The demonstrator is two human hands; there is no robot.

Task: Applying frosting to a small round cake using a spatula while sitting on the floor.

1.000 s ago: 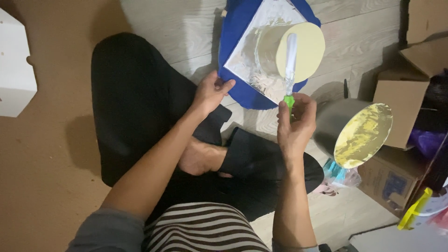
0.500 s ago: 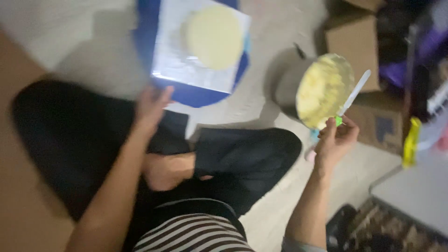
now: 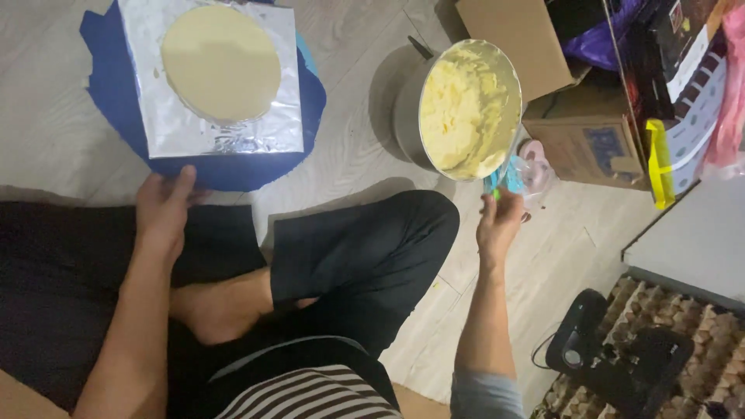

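I sit cross-legged on a pale wood floor. A round cake [image 3: 221, 62] coated in cream stands on a foil-covered square board [image 3: 225, 132], which rests on a blue round turntable [image 3: 233, 171]. My left hand [image 3: 164, 209] touches the turntable's near edge, fingers apart. My right hand [image 3: 499, 221] is shut on a green-handled spatula [image 3: 495, 194], just below the rim of a metal pot [image 3: 469, 109] full of yellow cream. The spatula's blade is hidden behind the pot.
Cardboard boxes [image 3: 590, 140] stand right of the pot, with a yellow-handled tool [image 3: 660, 163] leaning there. A small plastic cup [image 3: 531, 171] lies by the pot. A black hand mixer [image 3: 613, 357] and egg trays [image 3: 698, 365] sit at lower right beside a grey slab [image 3: 698, 233].
My right hand carried the spatula from the cake's side over to the cream pot. The view swung right. My left hand stayed at the turntable's edge.
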